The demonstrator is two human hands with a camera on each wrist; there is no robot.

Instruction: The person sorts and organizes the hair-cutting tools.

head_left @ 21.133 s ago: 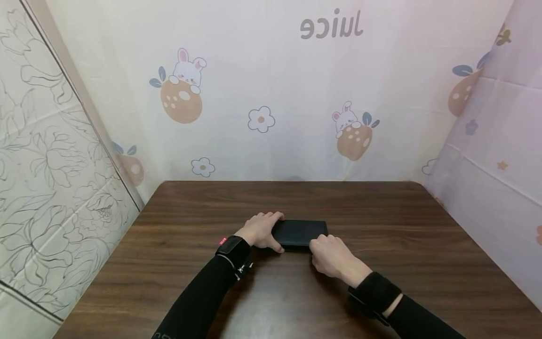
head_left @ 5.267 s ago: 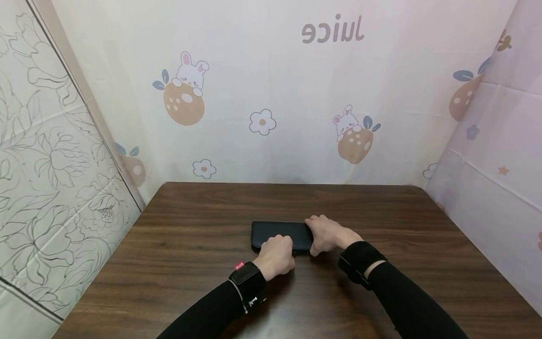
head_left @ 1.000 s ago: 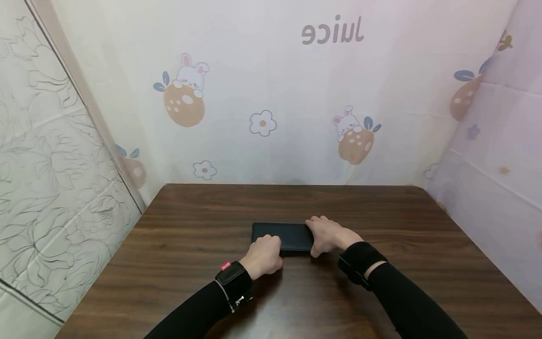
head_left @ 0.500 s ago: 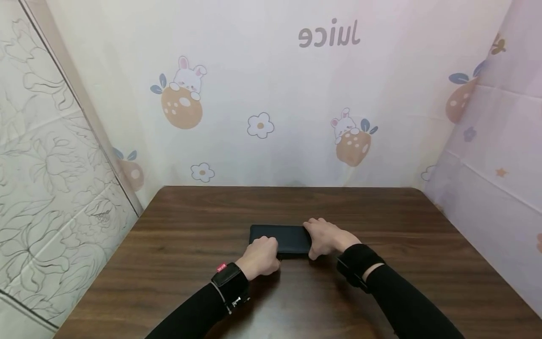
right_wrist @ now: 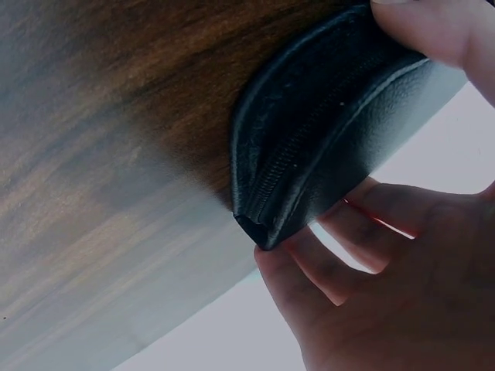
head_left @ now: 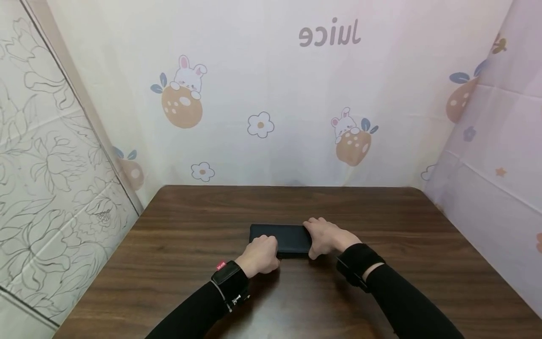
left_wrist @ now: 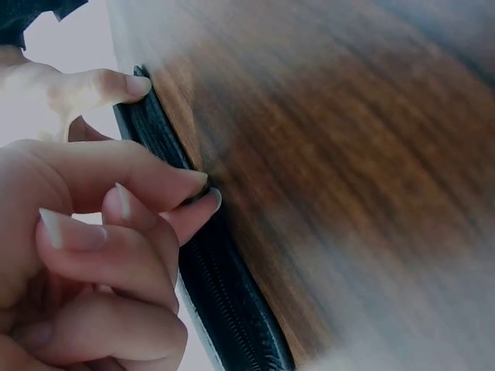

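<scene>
A black leather zip wallet point(head_left: 292, 239) lies flat on the brown wooden table, long side toward me. My left hand point(head_left: 259, 255) is at its near edge, left of the middle. In the left wrist view, the thumb and index finger pinch a small dark zipper pull point(left_wrist: 199, 193) on the zipper point(left_wrist: 220, 301), the other fingers curled in. My right hand point(head_left: 325, 237) grips the right end of the wallet, thumb on the near side and fingers over the far corner. The right wrist view shows closed zipper teeth point(right_wrist: 282, 162) curving around that end.
The dark wood-grain table point(head_left: 169, 245) reaches back to a pale curtain point(head_left: 262, 70) printed with rabbits and fruit. Another curtain hangs at the right, and a flower-patterned panel point(head_left: 55, 174) stands at the left. Black bands with cameras sit on both wrists.
At first my left hand held the wallet's left end and the right hand was at its near edge; these roles have swapped. Since 5.3 s ago, my left hand has slid left along that edge.
</scene>
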